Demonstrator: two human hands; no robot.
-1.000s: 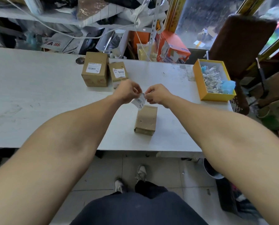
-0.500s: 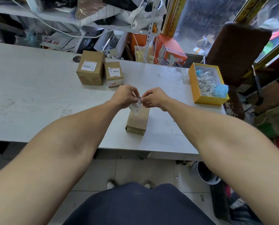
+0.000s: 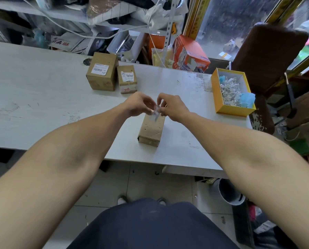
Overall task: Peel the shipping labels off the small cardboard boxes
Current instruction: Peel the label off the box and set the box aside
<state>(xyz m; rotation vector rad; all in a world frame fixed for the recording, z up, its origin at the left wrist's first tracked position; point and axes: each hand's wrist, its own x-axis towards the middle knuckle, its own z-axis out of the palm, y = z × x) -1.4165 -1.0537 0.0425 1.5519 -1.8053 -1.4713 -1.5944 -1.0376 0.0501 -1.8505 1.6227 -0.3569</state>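
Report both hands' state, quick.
Left hand: fingers pinch the peeled label.
Right hand: fingers pinch the same label, above the bare box.

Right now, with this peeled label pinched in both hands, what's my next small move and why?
Probably carry the peeled label right and drop it into the yellow box, which already holds crumpled label scraps. Both the left hand and right hand pinch it above the near box, whose top looks bare. Two far boxes still wear labels.
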